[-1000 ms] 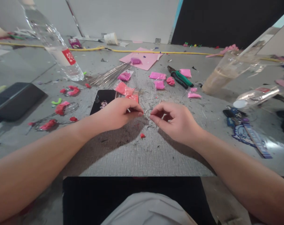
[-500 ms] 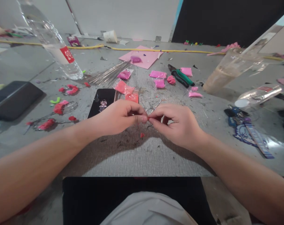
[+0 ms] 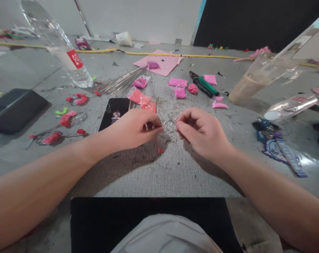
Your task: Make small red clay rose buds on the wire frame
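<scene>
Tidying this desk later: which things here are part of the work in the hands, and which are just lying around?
In use: left hand, right hand, wire loop pinched between them.

Lying about: phone, water bottle, green pliers, pink bags, drink cup.

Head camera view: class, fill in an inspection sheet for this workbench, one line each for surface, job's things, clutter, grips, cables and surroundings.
Surface: grey table, scratched, flecked with dark crumbs.
Job's things: thin wire loop pinched between both hands, above the table.
Clutter: pink clay packets, red clay bits, bundle of wires, green-handled pliers, phone, water bottle, plastic cup, keys.
Grips: left hand and right hand both closed on the wire loop with fingertips.
Cables: yellow cord running across the far edge.
Surroundings: white wall and dark panel behind; no other person seen.
</scene>
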The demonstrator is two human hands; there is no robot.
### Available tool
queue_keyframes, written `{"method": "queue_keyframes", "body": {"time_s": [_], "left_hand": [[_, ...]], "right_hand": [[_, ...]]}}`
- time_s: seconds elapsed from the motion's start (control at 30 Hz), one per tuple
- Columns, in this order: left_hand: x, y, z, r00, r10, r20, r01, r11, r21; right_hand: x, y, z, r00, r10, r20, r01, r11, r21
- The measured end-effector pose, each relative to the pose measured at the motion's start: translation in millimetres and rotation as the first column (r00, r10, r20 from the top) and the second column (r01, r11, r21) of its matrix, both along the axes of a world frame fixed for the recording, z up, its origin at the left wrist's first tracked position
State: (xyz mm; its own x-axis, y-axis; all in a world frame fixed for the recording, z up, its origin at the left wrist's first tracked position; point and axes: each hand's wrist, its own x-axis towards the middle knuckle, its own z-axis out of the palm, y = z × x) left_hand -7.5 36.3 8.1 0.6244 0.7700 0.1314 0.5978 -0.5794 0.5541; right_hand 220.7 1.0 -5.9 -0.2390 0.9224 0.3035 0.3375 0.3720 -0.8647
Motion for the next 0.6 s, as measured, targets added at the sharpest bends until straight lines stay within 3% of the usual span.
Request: {"method": "queue_keyframes", "body": {"time_s": [0.07, 0.27, 0.5, 0.6], "left_hand": [[-3.9, 6.8, -6.4, 0.998, 0.017, -0.067, -0.008, 0.992, 0.128], [-10.0, 17.6, -17.1, 0.991, 0.055, -0.118, -0.038, 0.99, 0.138], [-10.4, 17.6, -17.6, 0.992, 0.061, -0.11, -0.048, 0.992, 0.114], [-10.5, 17.8, -18.2, 0.993, 0.084, -0.083, -0.075, 0.991, 0.107]], "right_hand": [[-0.2, 2.3, -2.0, 0.998, 0.002, -0.059, -0.007, 0.996, -0.093], [0.6, 3.6, -2.9, 0.979, -0.051, -0.197, 0.003, 0.972, -0.236], [4.5, 7.9, -6.0, 0.973, -0.041, -0.229, -0.019, 0.967, -0.255], [4.0, 7.8, -4.9, 0.977, -0.044, -0.209, 0.001, 0.98, -0.2]]}}
